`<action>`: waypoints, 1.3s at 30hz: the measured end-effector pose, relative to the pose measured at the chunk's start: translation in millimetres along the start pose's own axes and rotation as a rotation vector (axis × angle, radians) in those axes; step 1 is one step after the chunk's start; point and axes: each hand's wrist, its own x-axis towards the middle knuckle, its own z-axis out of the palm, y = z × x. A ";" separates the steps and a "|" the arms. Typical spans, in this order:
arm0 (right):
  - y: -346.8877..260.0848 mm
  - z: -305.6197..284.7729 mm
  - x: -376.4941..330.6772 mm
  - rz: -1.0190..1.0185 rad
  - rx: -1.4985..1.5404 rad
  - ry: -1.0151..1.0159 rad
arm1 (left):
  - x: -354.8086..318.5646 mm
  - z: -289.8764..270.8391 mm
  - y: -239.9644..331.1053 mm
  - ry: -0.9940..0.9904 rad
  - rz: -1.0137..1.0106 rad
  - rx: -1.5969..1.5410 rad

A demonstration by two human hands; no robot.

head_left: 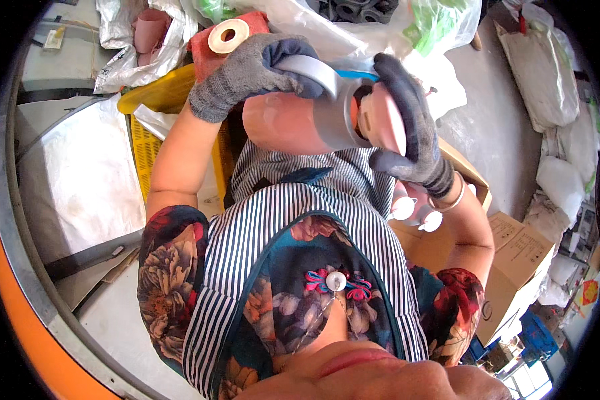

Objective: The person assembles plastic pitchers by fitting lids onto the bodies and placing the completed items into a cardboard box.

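Observation:
A pink jug (283, 123) with a grey collar lies sideways in front of my striped apron. My left hand (263, 70), in a grey knit glove with darker fingers, is closed around its light grey handle (310, 72). At the collar end sits a pink round lid (382, 119), tilted, with a dark gap between it and the collar. My right hand (413, 127), gloved too, grips this lid from the outer side, thumb below and fingers above. The inside of the jug is hidden.
A tape roll (229, 36) rests on a red cloth (197, 50) beyond my left hand, near a yellow crate (143, 150). Pink jugs (420, 210) stand in a cardboard box (413, 247) beside my right arm. White sacks (540, 73) line the far right.

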 end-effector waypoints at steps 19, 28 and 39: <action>-39.0 -0.7 53.2 -0.896 -0.276 -0.376 | 52.7 -3.2 17.8 -0.611 0.200 -0.259; -0.5 -18.3 31.1 -0.423 -0.400 -0.207 | 28.4 -0.3 26.2 -0.016 0.116 -0.212; 35.1 -14.7 -10.7 0.356 -0.269 0.105 | 45.5 66.0 26.6 0.691 0.481 0.624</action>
